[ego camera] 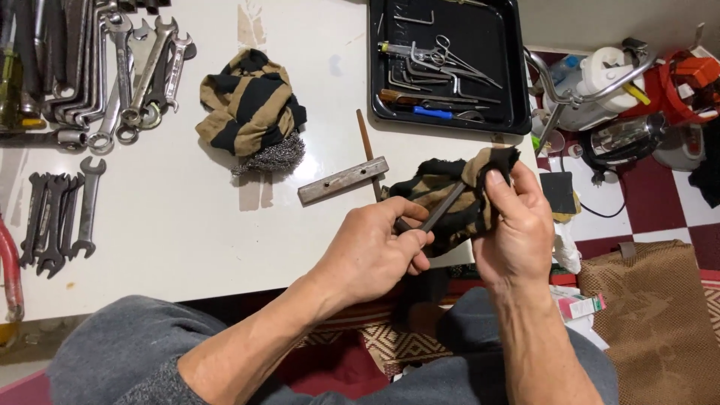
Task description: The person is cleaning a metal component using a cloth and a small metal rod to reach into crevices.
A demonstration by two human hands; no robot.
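At the white bench's near edge, the right hand closes a striped rag around a slim metal rod. The left hand pinches its lower end; the long axis rises toward the right fingers.

Rag tan w/ black stripes – tray black, table white, floor red/white checks.

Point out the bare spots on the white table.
Free: the white table between the small dark spanners, the flat grey metal bar and the left hand; also above the striped rag. Crowded: the big chrome spanners and the black tray.
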